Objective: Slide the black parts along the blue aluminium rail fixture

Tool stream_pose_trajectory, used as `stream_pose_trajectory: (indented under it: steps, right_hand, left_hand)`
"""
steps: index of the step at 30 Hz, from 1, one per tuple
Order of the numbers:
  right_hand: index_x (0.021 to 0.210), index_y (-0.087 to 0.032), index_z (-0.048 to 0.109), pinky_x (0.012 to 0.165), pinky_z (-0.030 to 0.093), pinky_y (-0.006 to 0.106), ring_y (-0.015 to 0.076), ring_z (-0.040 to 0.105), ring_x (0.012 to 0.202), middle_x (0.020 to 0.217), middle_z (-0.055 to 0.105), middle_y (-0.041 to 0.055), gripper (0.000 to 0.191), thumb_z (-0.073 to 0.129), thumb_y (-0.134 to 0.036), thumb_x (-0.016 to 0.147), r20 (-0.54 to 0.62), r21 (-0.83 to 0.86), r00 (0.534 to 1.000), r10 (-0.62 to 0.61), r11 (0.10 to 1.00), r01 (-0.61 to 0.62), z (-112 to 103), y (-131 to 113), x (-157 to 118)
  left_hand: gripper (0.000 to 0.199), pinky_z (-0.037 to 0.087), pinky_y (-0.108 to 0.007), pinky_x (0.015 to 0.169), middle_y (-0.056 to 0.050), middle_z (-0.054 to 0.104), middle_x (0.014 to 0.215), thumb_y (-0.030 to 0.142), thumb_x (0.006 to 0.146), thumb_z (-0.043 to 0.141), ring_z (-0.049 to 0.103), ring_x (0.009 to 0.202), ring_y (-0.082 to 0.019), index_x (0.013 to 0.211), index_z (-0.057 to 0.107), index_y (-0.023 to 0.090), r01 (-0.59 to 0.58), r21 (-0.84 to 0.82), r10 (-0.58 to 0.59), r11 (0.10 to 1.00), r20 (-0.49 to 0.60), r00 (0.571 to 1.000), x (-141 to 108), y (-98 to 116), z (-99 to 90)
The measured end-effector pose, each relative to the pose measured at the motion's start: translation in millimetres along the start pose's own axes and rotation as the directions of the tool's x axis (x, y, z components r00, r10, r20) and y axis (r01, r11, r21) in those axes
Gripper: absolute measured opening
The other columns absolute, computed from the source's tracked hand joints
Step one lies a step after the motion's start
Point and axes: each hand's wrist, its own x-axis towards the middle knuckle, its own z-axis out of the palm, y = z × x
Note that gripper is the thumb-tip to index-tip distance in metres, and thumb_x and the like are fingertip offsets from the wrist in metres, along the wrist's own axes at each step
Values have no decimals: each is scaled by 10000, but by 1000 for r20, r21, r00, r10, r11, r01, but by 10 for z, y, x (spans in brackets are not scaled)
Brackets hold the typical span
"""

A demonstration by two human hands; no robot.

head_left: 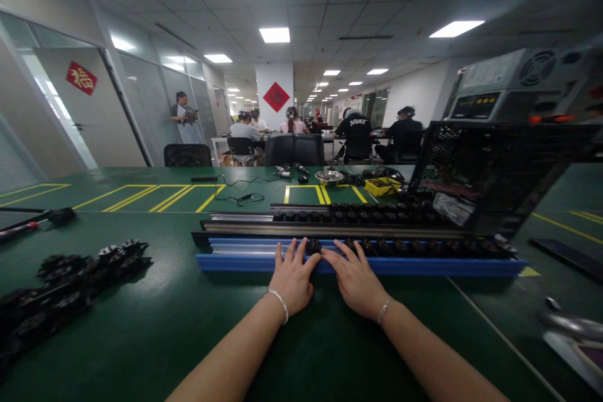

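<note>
Blue rail [424, 267] probably wants even, gentle pressure; left hand [292, 279] and right hand [357, 279] spread their fingers beside a black part [313, 246]; whether they grip it, one cannot tell.

Before us lies a long, straight blue channel rail [400, 266], running left to right on the green tabletop [211, 314], its open side up. Along its left stretch we see a bare, silvery inside; toward the right, a row of black components [419, 247] sits close together in the channel, too dark for us to make out their details. One squat black component [313, 245] sits left of that row, between our hands. Our left hand's [293, 281] thumb and index finger flank it, whether gripping we cannot tell; our right hand [358, 282] has its spread fingers over the rail, an index fingertip just beside the piece.
</note>
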Motion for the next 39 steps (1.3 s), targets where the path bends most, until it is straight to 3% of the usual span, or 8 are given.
stream_pose_trajectory:
  steps: [6,11,20,31,39]
  right_hand:
    - [1289,-230,426,1080,70,493,208,251,1299,1292,501,42,524,390,-116,779,-21,-25,1000,17,1000,-17,-24,-29,3]
    - [1218,-223,496,1087,44,471,212,276,1283,1249,534,42,424,450,-198,797,-66,-31,995,76,996,-78,-11,-4,1]
    - [1283,-229,440,1085,39,480,217,278,1284,1243,541,40,494,469,-214,791,-67,-86,996,56,994,-61,18,38,-10]
    - [1246,-227,480,1085,41,472,220,281,1283,1252,534,44,448,458,-222,798,-62,-92,997,51,994,-57,37,59,-13]
    - [1245,-225,480,1088,50,463,215,272,1288,1259,530,40,450,464,-215,795,-52,-86,997,59,994,-63,25,49,-15]
  left_hand:
    - [761,85,-635,1005,-84,174,1487,314,676,584,201,1312,-372,1357,250,382,47,25,-48,999,16,999,39,56,30]
    - [754,97,-634,1002,-66,209,1477,322,707,563,197,1314,-358,1371,214,396,55,52,-56,997,32,998,49,66,45]
    - [683,99,-606,1018,-66,298,1436,292,719,541,173,1328,-323,1346,284,382,66,52,-66,996,-7,998,37,57,68]
    - [589,111,-565,1029,-76,365,1393,282,719,529,225,1307,-310,1285,387,367,133,48,-130,990,-64,989,16,53,74]
    - [658,144,-541,1023,-58,362,1395,294,722,538,230,1306,-314,1327,309,416,166,43,-163,985,-53,985,16,52,53]
